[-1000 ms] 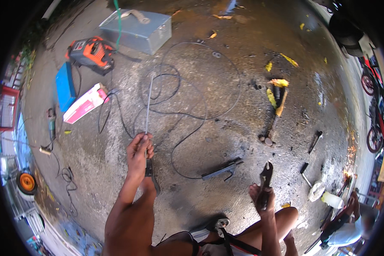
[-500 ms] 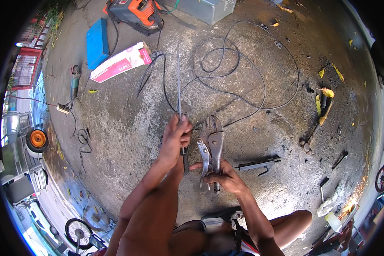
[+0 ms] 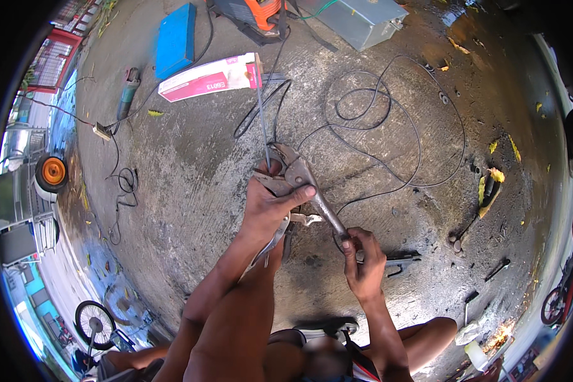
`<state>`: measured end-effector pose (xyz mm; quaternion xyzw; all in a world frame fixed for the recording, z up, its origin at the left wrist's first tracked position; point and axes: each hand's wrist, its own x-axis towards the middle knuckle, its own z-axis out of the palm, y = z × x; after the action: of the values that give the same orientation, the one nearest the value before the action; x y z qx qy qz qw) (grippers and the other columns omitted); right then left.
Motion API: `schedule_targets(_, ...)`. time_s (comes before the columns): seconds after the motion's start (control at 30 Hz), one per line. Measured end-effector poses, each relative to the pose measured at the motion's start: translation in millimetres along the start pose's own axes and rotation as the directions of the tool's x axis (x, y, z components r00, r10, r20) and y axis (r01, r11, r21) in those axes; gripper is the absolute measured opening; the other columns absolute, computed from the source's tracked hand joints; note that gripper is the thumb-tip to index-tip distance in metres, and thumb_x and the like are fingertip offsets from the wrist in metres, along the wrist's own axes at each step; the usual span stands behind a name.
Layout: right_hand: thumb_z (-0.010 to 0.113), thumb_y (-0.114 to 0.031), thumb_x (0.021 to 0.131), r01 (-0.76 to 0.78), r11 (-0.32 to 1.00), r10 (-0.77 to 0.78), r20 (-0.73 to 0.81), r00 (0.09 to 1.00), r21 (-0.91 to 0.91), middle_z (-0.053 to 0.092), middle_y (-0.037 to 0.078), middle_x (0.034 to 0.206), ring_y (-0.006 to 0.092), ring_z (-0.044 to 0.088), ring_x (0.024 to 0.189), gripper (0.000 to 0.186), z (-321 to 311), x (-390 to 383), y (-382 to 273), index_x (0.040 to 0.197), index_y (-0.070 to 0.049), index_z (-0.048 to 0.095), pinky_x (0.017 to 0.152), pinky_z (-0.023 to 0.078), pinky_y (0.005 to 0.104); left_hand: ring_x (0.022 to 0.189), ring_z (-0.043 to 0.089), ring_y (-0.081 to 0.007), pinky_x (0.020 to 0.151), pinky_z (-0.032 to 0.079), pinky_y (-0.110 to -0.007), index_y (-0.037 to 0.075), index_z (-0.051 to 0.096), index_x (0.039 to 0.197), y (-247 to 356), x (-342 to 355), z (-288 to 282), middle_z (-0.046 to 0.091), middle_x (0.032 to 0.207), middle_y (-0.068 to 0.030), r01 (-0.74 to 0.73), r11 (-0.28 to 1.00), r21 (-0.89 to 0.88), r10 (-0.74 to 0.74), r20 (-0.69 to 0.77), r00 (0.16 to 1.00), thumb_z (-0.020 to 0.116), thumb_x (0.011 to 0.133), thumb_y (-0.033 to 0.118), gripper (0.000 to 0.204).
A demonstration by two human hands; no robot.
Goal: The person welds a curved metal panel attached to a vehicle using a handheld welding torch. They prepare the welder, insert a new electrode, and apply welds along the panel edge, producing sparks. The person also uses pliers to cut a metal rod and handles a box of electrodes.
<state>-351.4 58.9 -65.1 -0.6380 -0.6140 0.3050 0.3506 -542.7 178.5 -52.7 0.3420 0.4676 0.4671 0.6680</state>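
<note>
My left hand [image 3: 266,207] is closed around the jaw end of large, worn locking pliers [image 3: 321,204], its thumb pressed on the upper arm. A thin grey welding rod [image 3: 263,121] rises from the same hand, its lower end beside the jaws. The jaws are spread apart, and the pliers' lower lever [image 3: 274,240] swings down along my left wrist. My right hand [image 3: 364,260] pinches the end of the long upper handle. Behind my right fingers lies a grey metal bar tool [image 3: 398,260] on the concrete, partly hidden. My left palm is hidden.
Ahead lie a pink and white carton [image 3: 210,79], a blue case [image 3: 175,41], an orange welding machine [image 3: 254,16] and a grey metal box [image 3: 360,25]. Black cable [image 3: 417,137] loops over the ground. An angle grinder [image 3: 128,92] lies left; sparks [image 3: 500,336] fly at lower right.
The pliers have swung from upright in my right hand to a slant across both hands, jaws now at my left hand. My right hand has shifted to the handle's end. The view has shifted.
</note>
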Motion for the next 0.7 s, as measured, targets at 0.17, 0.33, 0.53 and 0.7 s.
schedule_targets(0.17,0.056,-0.025,0.099,0.088,0.996,-0.089,-0.094,0.992,-0.024,0.054,0.01,0.07,0.0189,0.049,0.053,0.027,25,11,10,0.094,0.001,0.053,0.049,0.041,0.0352,0.08,0.06,-0.0087,0.068,0.049,-0.025,0.003,0.057,0.104,9,-4,0,0.063,0.09,-0.0017,0.039,0.999,0.0,-0.039,-0.043,0.998,0.08,0.077,0.001,0.035)
schedule_targets(0.33,0.031,-0.056,0.102,-0.647,0.224,0.224,0.608,0.762,0.729,0.045,0.003,0.063,0.0132,0.044,0.05,0.058,17,-3,16,0.089,-0.004,0.052,0.046,0.035,0.0262,0.078,0.062,-0.0101,0.067,0.051,-0.025,0.002,0.058,0.102,11,-10,-6,0.065,0.09,-0.0043,0.022,0.999,0.04,-0.02,-0.05,0.999,0.079,0.079,0.002,0.031)
schedule_targets(0.53,0.037,-0.049,0.104,-0.07,0.995,0.068,0.032,0.997,0.067,0.049,0.004,0.066,0.0188,0.051,0.056,0.048,24,-12,14,0.096,-0.005,0.054,0.048,0.04,0.0308,0.078,0.064,-0.0105,0.068,0.053,-0.025,0.002,0.06,0.103,6,-14,-2,0.066,0.089,-0.0036,0.031,0.998,-0.049,-0.034,-0.065,0.997,0.074,0.085,0.004,0.022)
schedule_targets(0.7,0.037,-0.051,0.103,-0.473,-0.071,0.202,0.477,0.855,0.878,0.041,0.0,0.061,0.0137,0.035,0.049,0.049,30,-19,15,0.079,-0.009,0.048,0.048,0.028,0.0261,0.076,0.063,-0.0104,0.067,0.051,-0.025,0.003,0.06,0.103,0,-15,-5,0.066,0.088,-0.0035,0.059,0.998,-0.018,-0.061,-0.089,0.994,0.073,0.086,0.006,0.021)
